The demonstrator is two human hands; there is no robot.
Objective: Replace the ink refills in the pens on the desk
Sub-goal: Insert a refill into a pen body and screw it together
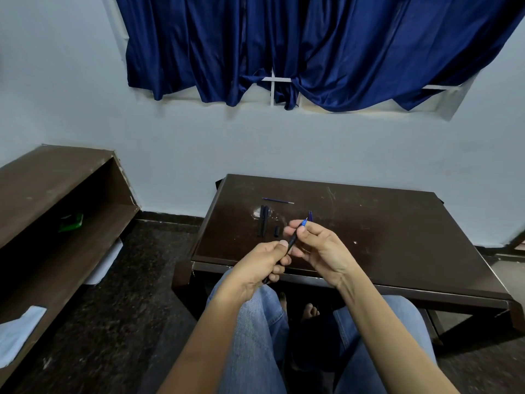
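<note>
While I watch from the head view, the dark surface (383, 223) carries two black pens (263, 220), a cap (276, 231) and a spare refill (277, 200), well apart. My left hand (262, 265) is clenched on the pen barrel (292, 242); my right hand (318, 245) pinches its blue tip end (304, 222). Judgement: light, stiff, slippery, with a thin bendable refill; grip mid-barrel. No containers seen.

desk (369, 223) before me | refill (277, 200) far side | 2 pens (263, 220) nearer, left of my hands | shelf (56, 194) at my left
</note>
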